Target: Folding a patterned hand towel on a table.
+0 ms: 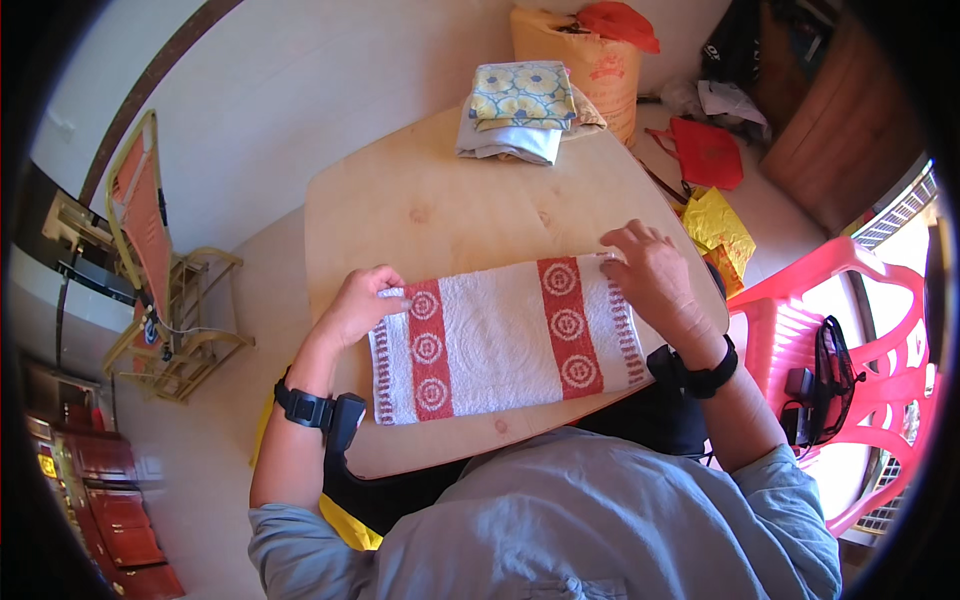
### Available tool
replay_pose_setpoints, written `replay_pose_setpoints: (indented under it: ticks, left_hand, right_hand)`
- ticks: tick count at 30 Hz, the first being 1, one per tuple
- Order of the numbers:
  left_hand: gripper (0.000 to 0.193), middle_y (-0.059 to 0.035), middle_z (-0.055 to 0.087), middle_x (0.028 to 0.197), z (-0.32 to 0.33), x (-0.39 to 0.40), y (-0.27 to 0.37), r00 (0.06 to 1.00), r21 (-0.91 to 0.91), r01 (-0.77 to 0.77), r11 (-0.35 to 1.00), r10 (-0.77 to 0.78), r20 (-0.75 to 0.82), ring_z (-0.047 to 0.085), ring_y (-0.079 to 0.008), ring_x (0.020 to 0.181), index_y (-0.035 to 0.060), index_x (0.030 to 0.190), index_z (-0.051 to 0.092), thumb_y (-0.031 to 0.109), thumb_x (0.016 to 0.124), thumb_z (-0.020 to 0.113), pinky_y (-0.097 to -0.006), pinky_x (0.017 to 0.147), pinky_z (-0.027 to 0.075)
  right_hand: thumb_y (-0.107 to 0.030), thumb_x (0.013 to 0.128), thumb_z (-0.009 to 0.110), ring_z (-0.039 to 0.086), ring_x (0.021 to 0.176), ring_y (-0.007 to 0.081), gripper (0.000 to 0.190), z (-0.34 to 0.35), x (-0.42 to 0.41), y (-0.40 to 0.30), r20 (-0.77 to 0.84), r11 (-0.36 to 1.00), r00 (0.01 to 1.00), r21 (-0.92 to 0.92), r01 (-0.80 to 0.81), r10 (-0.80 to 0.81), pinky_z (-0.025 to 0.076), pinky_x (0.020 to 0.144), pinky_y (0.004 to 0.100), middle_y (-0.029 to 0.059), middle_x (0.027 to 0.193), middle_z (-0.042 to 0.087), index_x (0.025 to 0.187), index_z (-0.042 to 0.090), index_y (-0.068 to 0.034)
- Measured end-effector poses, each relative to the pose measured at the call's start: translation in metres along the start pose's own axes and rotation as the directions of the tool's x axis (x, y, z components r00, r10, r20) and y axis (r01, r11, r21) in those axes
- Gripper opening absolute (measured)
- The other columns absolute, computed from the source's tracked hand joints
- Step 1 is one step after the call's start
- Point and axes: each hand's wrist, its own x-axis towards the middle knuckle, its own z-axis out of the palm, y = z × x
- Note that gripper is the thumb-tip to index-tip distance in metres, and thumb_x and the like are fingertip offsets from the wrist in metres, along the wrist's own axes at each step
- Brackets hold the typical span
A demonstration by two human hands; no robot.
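A white terry towel [495, 337] with two red bands of ring patterns lies flat and folded across the near part of a light wooden table [420, 202]. At its far left corner, my left hand [367, 300] pinches the edge between thumb and fingers. My right hand [649, 270] is at the far right corner, its fingers spread and the thumb side by the towel's edge; whether it touches the cloth is hard to tell. Both wrists wear black straps with small devices.
A stack of folded cloths [521, 101], the top one flowered, sits at the table's far edge. Behind stands a large orange sack [607, 82]. To the right are a pink plastic chair [780, 337], a red bag [709, 154] and a yellow bag [716, 225]; a folding chair [150, 232] stands left.
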Motion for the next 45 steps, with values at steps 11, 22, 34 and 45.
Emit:
replay_pose_setpoints:
  ticks: [11,22,34,45]
  left_hand:
    - [0.033,-0.0154,0.065,0.101,-0.006,-0.004,-0.005,0.977,0.346,-0.156,0.925,0.196,-0.085,0.064,-0.0267,0.096,-0.0016,0.099,0.068,0.009,0.072,0.084,-0.0336,0.083,0.051]
    - [0.026,-0.0013,0.055,0.074,-0.008,-0.043,0.032,0.990,0.064,-0.139,0.988,0.138,0.027,0.054,-0.0114,0.071,0.0022,0.078,0.054,-0.004,0.066,0.076,-0.0311,0.063,0.045]
    - [0.042,-0.0142,0.059,0.104,0.040,-0.124,0.043,0.807,0.744,-0.370,0.557,0.589,-0.039,0.056,-0.0329,0.107,0.0068,0.072,0.048,0.005,0.060,0.088,-0.0431,0.091,0.046]
    - [0.056,-0.0154,0.048,0.147,0.131,-0.068,0.034,0.771,0.707,-0.362,0.608,0.621,-0.139,0.038,-0.0380,0.142,0.0127,0.133,0.059,0.030,0.083,0.078,-0.0491,0.113,0.030]
  right_hand:
    - [-0.017,0.080,0.073,0.056,0.118,0.0296,0.036,0.002,0.010,-0.005,0.214,0.984,0.968,-0.082,0.156,-0.135,0.044,0.096,0.0441,0.0100,0.112,0.064,0.116,0.071,-0.012]
    - [0.000,0.074,0.071,0.065,0.087,0.0321,0.020,-0.047,-0.011,-0.002,0.053,0.895,0.977,0.413,0.169,-0.209,0.052,0.073,0.0401,0.0124,0.090,0.062,0.093,0.065,-0.002]
    - [-0.010,0.071,0.079,0.062,0.089,0.0289,0.023,-0.062,-0.094,-0.001,0.124,0.892,0.884,0.025,0.451,-0.451,0.046,0.082,0.0416,0.0089,0.093,0.060,0.089,0.065,-0.009]
    - [-0.030,0.087,0.072,0.051,0.127,0.0310,0.039,0.008,-0.083,-0.048,-0.032,0.900,0.900,-0.052,0.433,-0.435,0.043,0.099,0.0455,0.0100,0.132,0.058,0.123,0.066,-0.017]
